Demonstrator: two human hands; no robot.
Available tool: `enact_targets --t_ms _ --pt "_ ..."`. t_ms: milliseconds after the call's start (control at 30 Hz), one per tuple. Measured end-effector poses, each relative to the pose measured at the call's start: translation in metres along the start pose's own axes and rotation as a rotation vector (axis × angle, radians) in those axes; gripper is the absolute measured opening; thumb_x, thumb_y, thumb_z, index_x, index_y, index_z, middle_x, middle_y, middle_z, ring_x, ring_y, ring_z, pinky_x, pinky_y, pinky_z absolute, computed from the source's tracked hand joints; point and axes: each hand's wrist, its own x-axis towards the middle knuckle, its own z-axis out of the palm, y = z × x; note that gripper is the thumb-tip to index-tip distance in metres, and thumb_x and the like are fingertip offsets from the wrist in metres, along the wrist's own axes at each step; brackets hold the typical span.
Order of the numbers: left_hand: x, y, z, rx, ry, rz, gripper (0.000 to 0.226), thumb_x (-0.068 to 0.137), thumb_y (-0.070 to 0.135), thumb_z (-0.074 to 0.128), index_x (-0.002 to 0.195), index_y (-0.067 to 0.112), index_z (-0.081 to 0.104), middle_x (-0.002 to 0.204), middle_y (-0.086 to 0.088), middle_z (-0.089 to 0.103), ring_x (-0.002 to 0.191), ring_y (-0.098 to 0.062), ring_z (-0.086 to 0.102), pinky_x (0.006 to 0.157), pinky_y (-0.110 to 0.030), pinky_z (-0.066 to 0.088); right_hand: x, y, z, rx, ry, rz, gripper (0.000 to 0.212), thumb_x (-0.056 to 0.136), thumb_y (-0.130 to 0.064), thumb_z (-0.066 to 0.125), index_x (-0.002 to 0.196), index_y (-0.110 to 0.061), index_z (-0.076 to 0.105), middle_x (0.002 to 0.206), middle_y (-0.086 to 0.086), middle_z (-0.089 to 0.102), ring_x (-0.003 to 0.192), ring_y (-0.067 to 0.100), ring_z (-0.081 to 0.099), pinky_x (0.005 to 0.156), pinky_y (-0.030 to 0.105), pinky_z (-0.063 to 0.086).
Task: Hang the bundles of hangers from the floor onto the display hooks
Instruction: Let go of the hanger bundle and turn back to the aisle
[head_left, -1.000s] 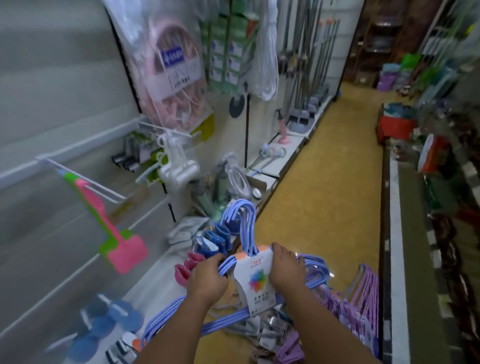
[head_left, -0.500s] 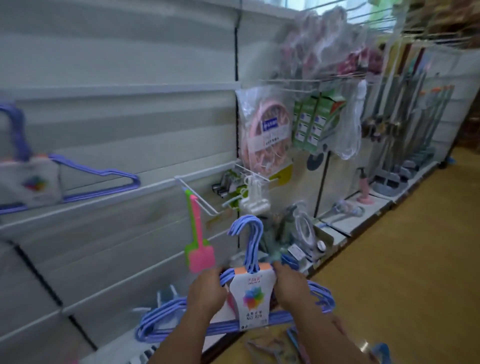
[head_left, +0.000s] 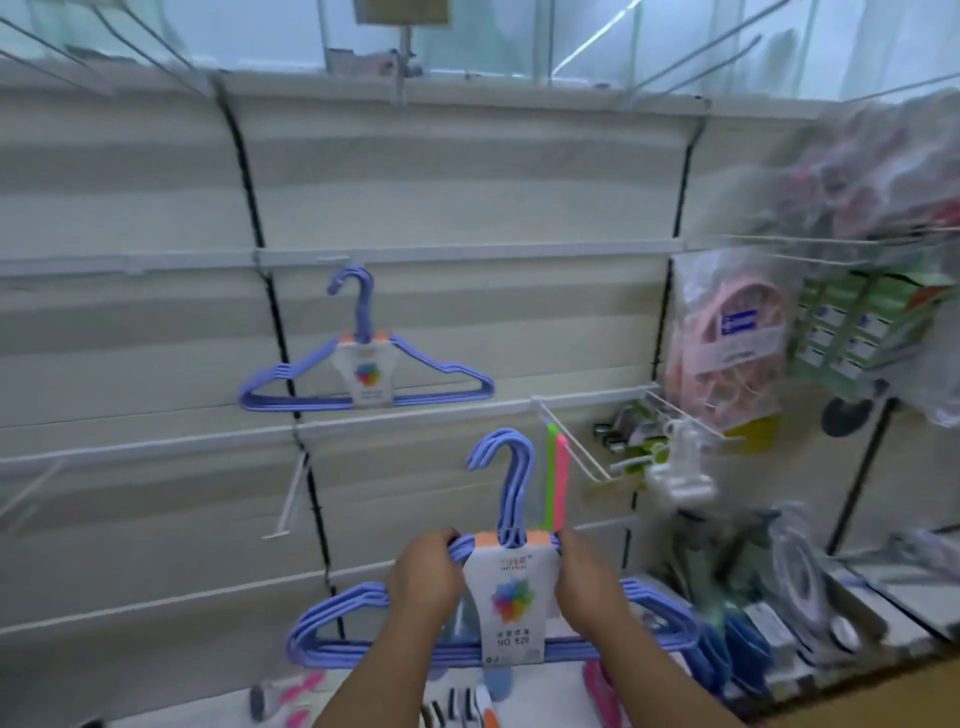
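Observation:
I hold a bundle of blue hangers (head_left: 511, 597) upright in front of the slat wall, its white card label facing me and its hooks pointing up. My left hand (head_left: 426, 577) grips the left shoulder beside the label. My right hand (head_left: 587, 577) grips the right shoulder. A second bundle of blue hangers (head_left: 366, 364) hangs on a display hook (head_left: 337, 258) at the upper rail, up and left of the held bundle. A bare white display hook (head_left: 291, 493) sticks out lower on the wall, left of my hands.
A wire hook (head_left: 576, 447) with a green and pink item hangs just right of the held bundle's hooks. Bagged pink goods (head_left: 727, 343) and white clips (head_left: 680, 478) hang further right. Assorted goods lie on the bottom shelf (head_left: 857, 618). Long wire hooks (head_left: 675, 67) project overhead.
My view has swung left and up from the aisle floor to the slat wall. Both hands have lifted the blue bundle higher, toward the wall below the hung bundle.

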Motion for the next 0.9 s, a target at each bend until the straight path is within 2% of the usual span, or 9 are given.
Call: enact_targets --t_ms 133,233,333,467,567,767,900 --pt "0.018 -0.021 -0.043 -0.033 0.059 -0.035 0.017 0.085 0.01 0.049 0.091 0.022 0.06 0.091 -0.004 0.069 0.084 -0.026 0.064 0.061 -0.024 0.038 0.029 -0.053 -0.004 -0.007 0.003 -0.053 0.012 0.092 -0.011 0.041 0.097 -0.022 0.04 0.112 0.008 0.061 0.106 0.03 0.055 0.08 0.036 0.037" --pt "0.036 -0.033 -0.075 -0.053 0.117 -0.038 0.028 0.086 0.011 0.047 0.106 0.024 0.063 0.098 -0.003 0.069 0.089 -0.026 0.064 0.065 -0.027 0.041 0.053 -0.092 -0.008 -0.003 0.053 -0.072 0.016 0.092 -0.012 0.041 0.105 -0.021 0.045 0.117 0.006 0.061 0.11 0.029 0.055 0.088 0.037 0.039" --pt "0.057 -0.046 -0.108 -0.112 0.199 0.021 0.038 0.087 0.014 0.048 0.122 0.028 0.056 0.115 0.0 0.066 0.1 -0.024 0.062 0.075 -0.031 0.047 0.078 -0.128 -0.013 0.006 0.09 -0.078 0.022 0.093 -0.01 0.037 0.11 -0.02 0.048 0.118 0.006 0.061 0.112 0.029 0.055 0.09 0.038 0.038" --pt "0.084 -0.054 -0.141 -0.071 0.171 0.16 0.038 0.093 0.034 0.045 0.131 0.032 0.046 0.127 0.002 0.057 0.11 -0.024 0.056 0.084 -0.035 0.047 0.111 -0.159 -0.02 0.059 0.12 -0.036 0.013 0.093 -0.009 0.037 0.093 -0.022 0.037 0.114 0.008 0.062 0.109 0.031 0.055 0.089 0.04 0.038" --pt "0.107 -0.058 -0.154 0.027 0.189 0.207 0.043 0.098 0.026 0.036 0.14 0.03 0.036 0.138 -0.002 0.049 0.12 -0.027 0.05 0.094 -0.039 0.044 0.131 -0.172 -0.021 0.063 0.12 0.002 0.01 0.094 -0.011 0.037 0.099 -0.019 0.037 0.115 0.01 0.061 0.109 0.032 0.055 0.093 0.043 0.041" --pt "0.149 -0.057 -0.165 0.068 0.265 0.252 0.044 0.098 0.02 0.036 0.139 0.036 0.036 0.13 -0.002 0.055 0.114 -0.026 0.054 0.089 -0.041 0.047 0.163 -0.191 -0.025 0.064 0.144 0.052 0.014 0.091 -0.006 0.035 0.094 -0.02 0.035 0.118 0.012 0.059 0.112 0.033 0.052 0.092 0.041 0.038" --pt "0.177 -0.059 -0.164 0.059 0.289 0.23 0.053 0.096 0.015 0.037 0.142 0.04 0.032 0.127 0.0 0.056 0.11 -0.025 0.056 0.084 -0.038 0.047 0.189 -0.198 -0.022 0.054 0.147 0.065 0.024 0.092 -0.006 0.034 0.112 -0.016 0.043 0.126 0.012 0.056 0.12 0.032 0.05 0.101 0.042 0.037"
